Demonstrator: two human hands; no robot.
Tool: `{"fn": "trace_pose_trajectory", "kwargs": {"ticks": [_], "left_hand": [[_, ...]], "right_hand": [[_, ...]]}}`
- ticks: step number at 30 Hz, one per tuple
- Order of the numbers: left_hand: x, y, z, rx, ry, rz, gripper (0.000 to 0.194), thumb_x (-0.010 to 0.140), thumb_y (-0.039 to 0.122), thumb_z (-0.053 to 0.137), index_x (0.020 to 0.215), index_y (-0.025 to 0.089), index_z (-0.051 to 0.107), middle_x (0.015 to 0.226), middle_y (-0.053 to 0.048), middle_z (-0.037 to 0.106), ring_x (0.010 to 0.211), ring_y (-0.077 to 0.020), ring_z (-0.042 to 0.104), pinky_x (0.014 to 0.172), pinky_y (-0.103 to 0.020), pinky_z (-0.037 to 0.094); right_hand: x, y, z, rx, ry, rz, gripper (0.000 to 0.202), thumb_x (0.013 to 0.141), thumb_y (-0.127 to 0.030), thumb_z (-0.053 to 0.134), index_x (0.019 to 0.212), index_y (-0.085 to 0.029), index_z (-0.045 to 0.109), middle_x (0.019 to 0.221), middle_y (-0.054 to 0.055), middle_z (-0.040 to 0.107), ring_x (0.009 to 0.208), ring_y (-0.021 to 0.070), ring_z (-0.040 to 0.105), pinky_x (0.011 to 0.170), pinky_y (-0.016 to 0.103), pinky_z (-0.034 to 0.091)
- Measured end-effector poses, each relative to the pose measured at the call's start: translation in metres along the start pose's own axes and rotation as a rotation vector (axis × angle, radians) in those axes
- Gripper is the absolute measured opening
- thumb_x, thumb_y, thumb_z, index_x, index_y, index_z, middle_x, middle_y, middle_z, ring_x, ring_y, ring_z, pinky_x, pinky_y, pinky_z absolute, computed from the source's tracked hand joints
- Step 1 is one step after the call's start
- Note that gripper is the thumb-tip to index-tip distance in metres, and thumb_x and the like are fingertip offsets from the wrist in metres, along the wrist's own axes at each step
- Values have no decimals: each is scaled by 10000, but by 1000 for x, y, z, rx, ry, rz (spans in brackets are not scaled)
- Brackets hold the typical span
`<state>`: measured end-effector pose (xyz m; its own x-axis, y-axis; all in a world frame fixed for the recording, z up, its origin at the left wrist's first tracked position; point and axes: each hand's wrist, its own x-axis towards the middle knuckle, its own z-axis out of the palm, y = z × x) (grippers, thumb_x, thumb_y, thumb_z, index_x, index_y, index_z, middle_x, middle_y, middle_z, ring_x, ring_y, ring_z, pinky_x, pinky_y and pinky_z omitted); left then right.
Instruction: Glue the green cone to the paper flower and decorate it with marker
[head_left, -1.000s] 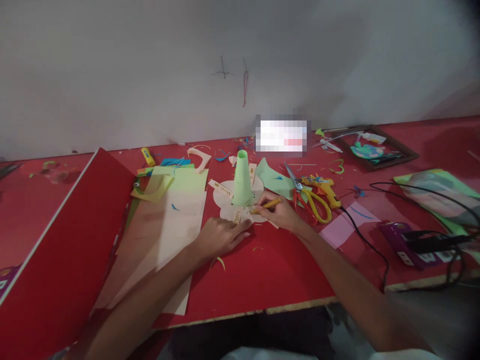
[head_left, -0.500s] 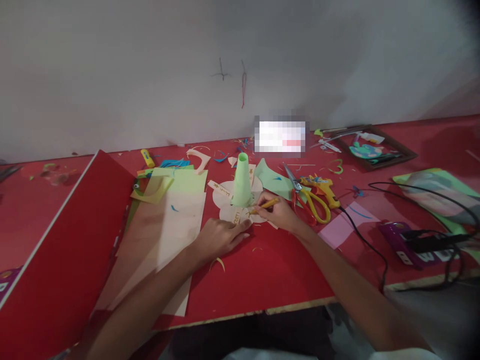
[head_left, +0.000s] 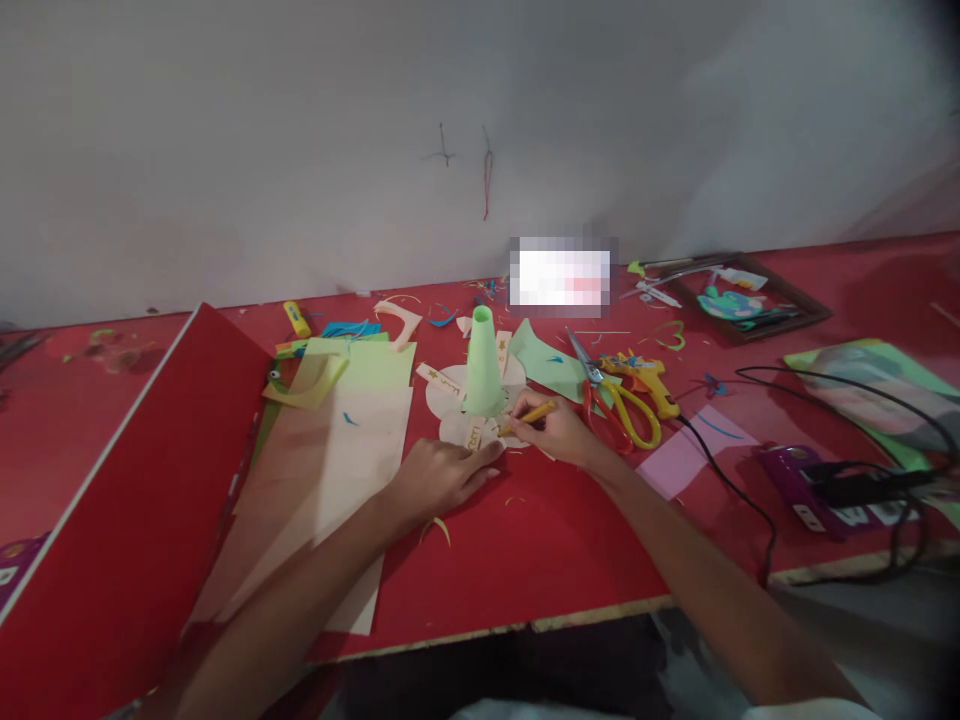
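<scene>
A flower-shaped pale paper lies on the red table, and a light green paper cone stands upright at its centre. Pale strips with gold stars and writing fan out around the cone, among them a left strip and a front strip. My left hand rests palm down at the flower's front edge, fingers stretched out. Between the fingertips of my right hand is a yellow pen, its tip down at the paper just right of the front strip.
Scissors and a yellow glue gun with a black cord lie to the right, near a pink paper and a purple box. Large pale sheets and a raised red board occupy the left. A wooden frame lies behind.
The pen tip and my right hand have shifted very slightly over the paper. My left hand stays in place, and the view has tilted a little.
</scene>
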<state>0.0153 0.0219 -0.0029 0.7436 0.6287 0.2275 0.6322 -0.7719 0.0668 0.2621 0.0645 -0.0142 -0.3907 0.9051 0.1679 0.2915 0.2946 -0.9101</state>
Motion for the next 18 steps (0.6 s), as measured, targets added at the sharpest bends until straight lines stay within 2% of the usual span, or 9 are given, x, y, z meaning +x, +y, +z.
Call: {"fn": "trace_pose_trajectory", "kwargs": {"ticks": [8,18], "left_hand": [[-1,-1,1,-8,25,0,366,1096,435,421,1319,245,641,731,-7,757,578,-134,665,506,-214,338],[0,-1,0,-22,34,7,361,1105,414,388,1290,228,636,700,-5,738,560,-123,650,506,-208,345]], "right_hand": [[1,-5,-2,-22,32,10,234,949,-429,647,856,-219,605,749,-11,635,689,144,583,651,268,431],[1,-1,0,-24,34,-15,248,918,-394,639,758,-225,554,702,-20,599,685,153,578,622,270,423]]}}
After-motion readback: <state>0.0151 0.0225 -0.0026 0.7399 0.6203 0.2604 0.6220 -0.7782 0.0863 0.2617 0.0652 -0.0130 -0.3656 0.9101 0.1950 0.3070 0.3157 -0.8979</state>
